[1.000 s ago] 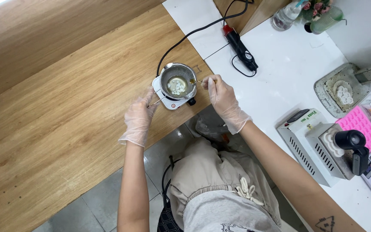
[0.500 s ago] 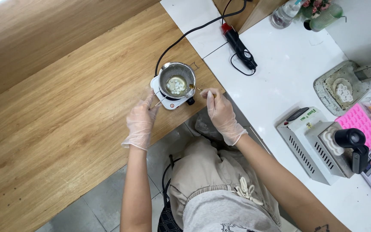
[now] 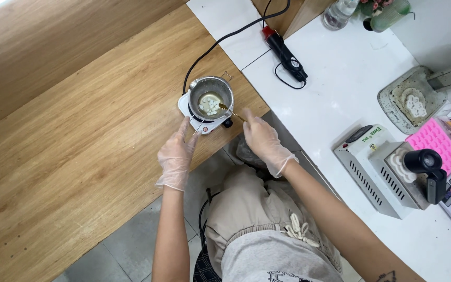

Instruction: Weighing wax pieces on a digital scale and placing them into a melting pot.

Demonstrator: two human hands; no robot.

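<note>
Nearby, black heat tool [image 3: 285, 54], pink mould [image 3: 434, 140], beyond hands' pot [image 3: 211, 97]

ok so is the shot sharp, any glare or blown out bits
Head view: mostly sharp; the metal pot and both gloved hands, left hand and right hand, read clearly. The white counter is bright, nearly washed out; the top-left corner is blown out. Edges bend slightly from the wide lens.

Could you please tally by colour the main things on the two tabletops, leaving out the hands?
Metal grey: 3, the melting pot, the grey tray and the boxy machine
White: 1, the small hotplate
Black: 1, the corded hand tool
Pink: 1, the silicone mould
Clear: 1, the bottle
Total: 7
</note>
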